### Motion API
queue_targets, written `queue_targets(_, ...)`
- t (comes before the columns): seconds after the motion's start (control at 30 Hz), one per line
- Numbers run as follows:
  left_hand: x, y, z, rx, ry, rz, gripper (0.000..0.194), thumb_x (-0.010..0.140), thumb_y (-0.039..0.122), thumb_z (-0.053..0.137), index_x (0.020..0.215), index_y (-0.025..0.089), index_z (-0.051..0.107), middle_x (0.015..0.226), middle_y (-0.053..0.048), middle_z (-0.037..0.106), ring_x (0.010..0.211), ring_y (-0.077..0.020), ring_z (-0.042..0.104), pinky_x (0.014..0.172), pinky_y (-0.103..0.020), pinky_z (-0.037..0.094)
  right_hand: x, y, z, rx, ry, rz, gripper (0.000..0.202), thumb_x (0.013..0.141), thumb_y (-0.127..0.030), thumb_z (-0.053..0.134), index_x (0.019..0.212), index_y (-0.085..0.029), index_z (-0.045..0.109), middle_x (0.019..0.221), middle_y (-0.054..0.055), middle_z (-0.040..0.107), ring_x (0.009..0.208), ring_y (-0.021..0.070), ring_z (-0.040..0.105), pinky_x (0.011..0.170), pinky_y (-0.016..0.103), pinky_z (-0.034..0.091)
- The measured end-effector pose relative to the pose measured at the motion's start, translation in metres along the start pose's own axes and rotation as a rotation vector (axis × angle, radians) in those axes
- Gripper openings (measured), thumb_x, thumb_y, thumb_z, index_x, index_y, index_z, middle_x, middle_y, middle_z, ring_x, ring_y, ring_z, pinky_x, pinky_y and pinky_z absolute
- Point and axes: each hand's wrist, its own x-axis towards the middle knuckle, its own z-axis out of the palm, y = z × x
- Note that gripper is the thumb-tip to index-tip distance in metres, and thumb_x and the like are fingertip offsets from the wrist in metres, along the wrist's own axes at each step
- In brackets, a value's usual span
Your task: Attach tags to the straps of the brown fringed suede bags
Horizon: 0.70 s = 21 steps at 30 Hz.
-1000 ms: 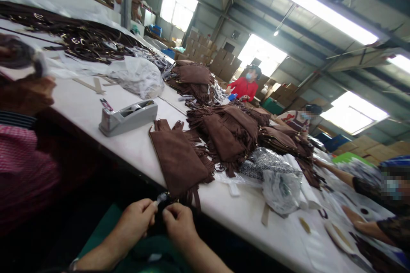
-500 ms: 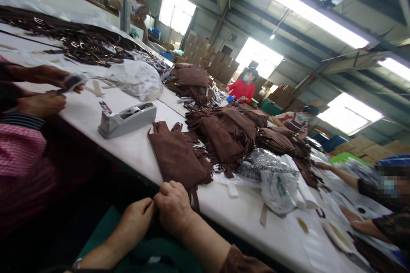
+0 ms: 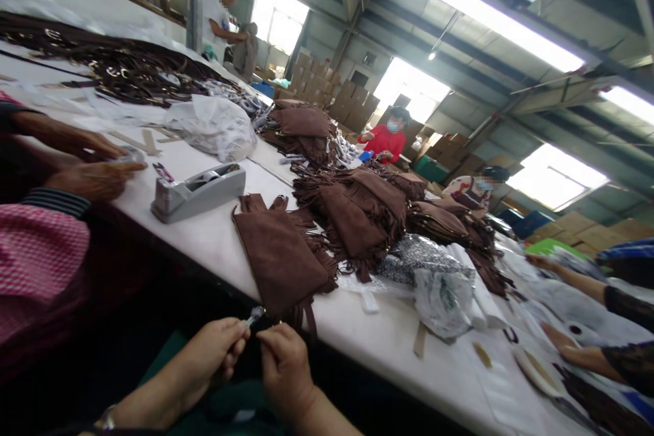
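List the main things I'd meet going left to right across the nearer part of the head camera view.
Pink checked sleeve, grey tape dispenser, nearest brown fringed bag, crumpled clear plastic bag, lower dark sleeve.

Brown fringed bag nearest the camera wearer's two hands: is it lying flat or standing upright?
Lying flat: the bag rests with its broad side facing up on the white table.

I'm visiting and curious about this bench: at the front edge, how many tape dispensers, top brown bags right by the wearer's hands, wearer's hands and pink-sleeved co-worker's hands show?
Wearer's left hand and right hand: 2
Brown bag nearest them: 1 (anything beneath is hidden)
Gray tape dispenser: 1
Pink-sleeved co-worker's hands: 2
Total: 6
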Motion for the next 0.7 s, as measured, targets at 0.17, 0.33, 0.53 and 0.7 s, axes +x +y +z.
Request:
queue_targets(0.17,-0.004,-0.009,0.002,0.076,-0.01,0.022,0.045,0.058,0.056,0.077,0.073,0.016,0.06,0.054,0.005,0.049,0.043,-0.0063,0.037,0.042,-0.017,0.03,0.011,-0.001,0.012,0.429,0.072,0.547,0.024,0.079,-0.037,0.069,0.07,-0.016,0.074,0.063,0.003,0.064,0.063,0.0176,0.056,0.062,0.029,0.043)
queue_targets(0.33,-0.01,-0.011,0.0,-0.019,-0.052,-0.038,0.045,0.059,0.053,0.082,0.071,0.016,0.06,0.055,0.005,0.05,0.043,-0.0054,0.038,0.04,-0.016,0.033,0.025,-0.003,0.028,0.89,-0.08,0.841,0.041,0.07,-0.053,0.077,0.07,-0.014,0.065,0.048,-0.004,0.05,0.04,0.0078,0.037,0.043,0.022,0.026)
queue_targets(0.53,-0.011,-0.002,-0.005,-0.534,-0.167,-0.318,0.014,0.084,0.018,0.065,0.073,0.014,0.057,0.051,0.01,0.033,0.034,-0.0005,0.029,0.037,-0.01,0.021,0.025,0.0,0.034,1.458,-0.177,0.839,0.047,0.058,-0.035,0.09,0.089,-0.012,0.065,0.064,-0.001,0.061,0.047,0.0061,0.045,0.046,0.018,0.029)
queue_targets(0.7,-0.014,-0.001,0.0,-0.662,-0.268,-0.362,0.021,0.093,0.018,0.051,0.073,0.014,0.054,0.052,0.011,0.025,0.031,0.0002,0.024,0.036,-0.01,0.015,0.023,0.008,0.03,1.492,-0.175,0.837,0.048,0.054,-0.031,0.094,0.09,-0.014,0.066,0.067,-0.001,0.065,0.054,0.0096,0.055,0.054,0.021,0.04)
